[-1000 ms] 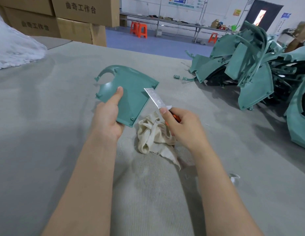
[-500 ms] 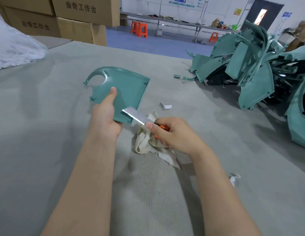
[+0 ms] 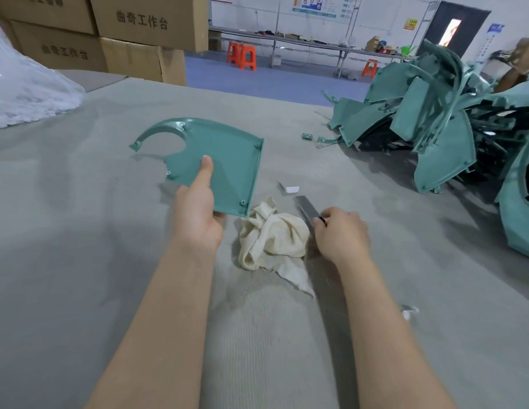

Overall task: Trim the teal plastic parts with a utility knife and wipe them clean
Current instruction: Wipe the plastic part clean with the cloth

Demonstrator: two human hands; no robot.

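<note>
Left of centre in the frame, my left hand (image 3: 195,214) pinches the teal part (image 3: 225,154) by its near edge, thumb laid flat on the face and the fingers hidden beneath; I hold it clear of the table (image 3: 80,231) and tilted up toward me, so that I can look over the rim and the screw bosses. The curved arm of the part points to the upper left, away from the blade. Just below its near corner the cream rag (image 3: 272,234) lies bunched at the middle of the frame, within easy reach for the wipe. Right of the rag, my right hand (image 3: 341,234) is curled round the handle of the utility knife (image 3: 306,208); the blade lies low and points away from me, kept off the cloth and off my other hand; whether it touches the table I cannot tell. At the far right the pile of teal parts (image 3: 434,122) waits, well apart from the work.
</note>
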